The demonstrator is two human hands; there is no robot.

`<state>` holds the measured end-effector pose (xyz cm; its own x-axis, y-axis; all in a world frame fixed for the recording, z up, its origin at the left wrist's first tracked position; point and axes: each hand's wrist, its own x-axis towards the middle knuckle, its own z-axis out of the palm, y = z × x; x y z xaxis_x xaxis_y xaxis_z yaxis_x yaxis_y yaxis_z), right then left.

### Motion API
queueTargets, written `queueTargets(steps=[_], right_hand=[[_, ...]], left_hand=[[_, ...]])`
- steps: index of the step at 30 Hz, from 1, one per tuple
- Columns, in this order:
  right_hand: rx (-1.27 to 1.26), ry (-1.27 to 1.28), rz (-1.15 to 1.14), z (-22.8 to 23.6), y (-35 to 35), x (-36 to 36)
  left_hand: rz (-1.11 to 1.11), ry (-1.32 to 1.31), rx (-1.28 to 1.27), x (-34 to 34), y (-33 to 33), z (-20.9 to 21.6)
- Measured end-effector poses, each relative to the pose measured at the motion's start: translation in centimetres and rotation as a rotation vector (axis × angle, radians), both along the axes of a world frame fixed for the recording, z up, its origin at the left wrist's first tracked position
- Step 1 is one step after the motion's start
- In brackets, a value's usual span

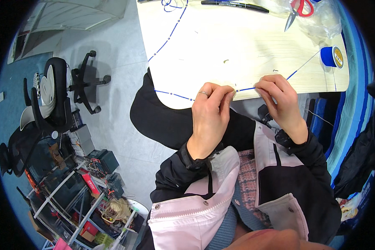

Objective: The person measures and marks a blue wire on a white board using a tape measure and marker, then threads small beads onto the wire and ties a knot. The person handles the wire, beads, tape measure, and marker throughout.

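A thin blue cord [246, 88], dotted with small dark beads or knots, runs along the near edge of a pale wooden table [221, 46]. My left hand [210, 110] is closed in a pinch on it, right beside one of the dots. A short way to the right, my right hand [282, 98] pinches the same cord between thumb and fingers. The stretch between my hands is pulled straight. Past my right hand the line thins and leads up to a blue spool [327, 57] at the table's right. Whatever my fingertips cover is hidden.
Red-handled scissors [291, 21] lie by a clear plastic bag [323, 23] at the far right. A black marker pen [235, 6] lies at the far edge. More dotted cord [169, 38] trails along the table's left side. An office chair [54, 96] and a cluttered rack [71, 200] stand left.
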<state>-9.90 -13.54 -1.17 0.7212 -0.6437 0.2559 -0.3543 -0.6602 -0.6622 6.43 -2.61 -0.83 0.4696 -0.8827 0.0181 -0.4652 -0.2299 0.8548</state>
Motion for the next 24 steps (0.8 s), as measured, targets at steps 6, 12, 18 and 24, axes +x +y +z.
queueTargets(steps=[6, 12, 18, 24], right_hand=[[0.03, -0.01, 0.009, 0.09, -0.21, 0.0], [0.012, 0.014, 0.038, 0.31, -0.43, 0.06], [0.012, 0.02, 0.042, 0.32, -0.63, 0.02], [0.021, 0.025, 0.047, 0.35, -0.6, 0.07]], left_hand=[[0.003, -0.019, 0.021, -0.04, -0.31, 0.24], [0.0, -0.064, 0.014, 0.01, -0.4, 0.03], [0.019, -0.057, 0.021, -0.19, -0.57, -0.2], [-0.002, -0.072, 0.015, -0.07, -0.54, 0.12]])
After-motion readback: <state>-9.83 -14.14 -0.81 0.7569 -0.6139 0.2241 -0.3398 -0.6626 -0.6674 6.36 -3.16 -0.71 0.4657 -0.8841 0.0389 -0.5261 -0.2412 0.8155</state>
